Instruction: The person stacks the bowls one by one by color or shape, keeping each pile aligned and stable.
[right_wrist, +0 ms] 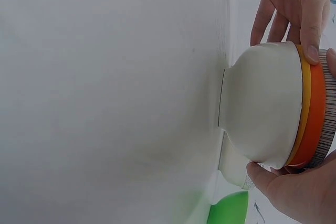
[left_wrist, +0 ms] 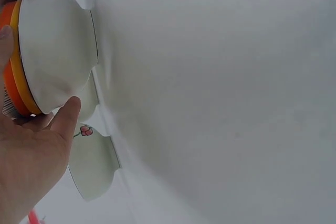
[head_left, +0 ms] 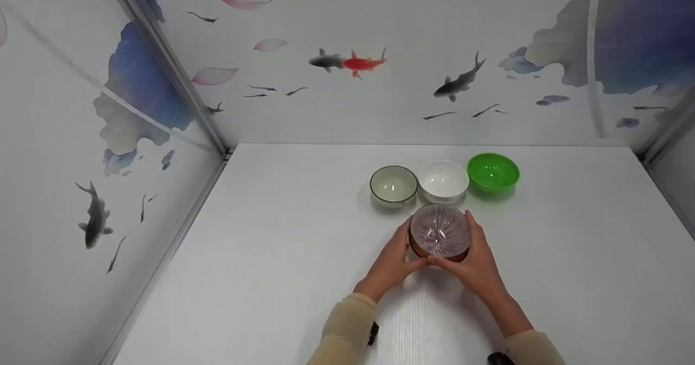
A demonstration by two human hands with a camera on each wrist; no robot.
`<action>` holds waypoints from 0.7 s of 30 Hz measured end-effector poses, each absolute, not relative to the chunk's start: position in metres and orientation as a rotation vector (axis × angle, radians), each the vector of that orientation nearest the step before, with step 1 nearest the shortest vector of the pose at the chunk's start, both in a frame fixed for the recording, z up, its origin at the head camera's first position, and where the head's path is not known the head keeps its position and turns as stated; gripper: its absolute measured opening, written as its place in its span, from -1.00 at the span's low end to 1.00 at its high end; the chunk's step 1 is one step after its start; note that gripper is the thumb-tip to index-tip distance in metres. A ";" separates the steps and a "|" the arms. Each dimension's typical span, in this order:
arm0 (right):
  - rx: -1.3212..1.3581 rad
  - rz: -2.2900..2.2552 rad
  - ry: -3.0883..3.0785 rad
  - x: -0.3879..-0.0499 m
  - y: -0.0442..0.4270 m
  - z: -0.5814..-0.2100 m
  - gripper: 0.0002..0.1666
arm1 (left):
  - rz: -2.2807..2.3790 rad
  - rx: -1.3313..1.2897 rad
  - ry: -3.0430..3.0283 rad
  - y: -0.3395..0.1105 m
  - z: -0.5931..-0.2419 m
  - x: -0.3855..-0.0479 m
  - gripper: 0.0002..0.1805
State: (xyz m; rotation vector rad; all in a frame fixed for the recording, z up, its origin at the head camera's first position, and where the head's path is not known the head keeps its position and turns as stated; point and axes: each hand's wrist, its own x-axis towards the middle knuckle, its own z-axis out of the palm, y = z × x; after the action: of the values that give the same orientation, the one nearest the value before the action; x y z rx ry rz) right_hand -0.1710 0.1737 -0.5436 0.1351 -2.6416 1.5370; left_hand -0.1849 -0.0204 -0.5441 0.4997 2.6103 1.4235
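Both hands hold a stack of nested bowls, one from each side. Topmost is a bowl with fine purple-grey stripes [head_left: 440,229]; below it show an orange bowl [right_wrist: 313,116], a yellow rim [right_wrist: 303,124] and a pale outer bowl [right_wrist: 262,103]. My left hand [head_left: 392,264] curls round the left side, and my right hand [head_left: 479,262] curls round the right. The thumbs come close together at the near side. In the wrist views the pale bowl's foot is at the white tabletop; whether it bears on it I cannot tell.
Behind the stack, a dark-rimmed pale bowl [head_left: 394,187], a white bowl [head_left: 443,183] and a green bowl [head_left: 493,174] stand in a row. The white table [head_left: 271,256] meets printed panels [head_left: 347,109] at the back and left.
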 end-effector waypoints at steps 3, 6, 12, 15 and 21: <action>0.132 1.538 -2.641 -0.171 0.174 -0.544 0.49 | 1.416 0.480 2.596 -0.023 -0.542 -0.186 0.02; 0.132 1.539 -2.643 -0.171 0.173 -0.544 0.49 | 1.420 0.476 2.577 -0.025 -0.539 -0.187 -0.01; 0.137 1.556 -2.636 -0.171 0.173 -0.543 0.48 | 1.450 0.494 2.547 -0.031 -0.536 -0.188 -0.07; 0.143 1.576 -2.621 -0.171 0.173 -0.544 0.48 | 1.456 0.485 2.540 -0.033 -0.535 -0.189 -0.10; 0.158 1.596 -2.594 -0.171 0.173 -0.544 0.47 | 1.451 0.489 2.554 -0.037 -0.534 -0.190 -0.19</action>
State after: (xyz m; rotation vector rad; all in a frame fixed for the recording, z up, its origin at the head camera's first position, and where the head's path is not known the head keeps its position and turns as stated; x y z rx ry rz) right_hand -0.1711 0.1732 -0.5442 0.1579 -2.5939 1.5961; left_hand -0.1900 -0.0374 -0.5336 0.4895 2.5535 1.4509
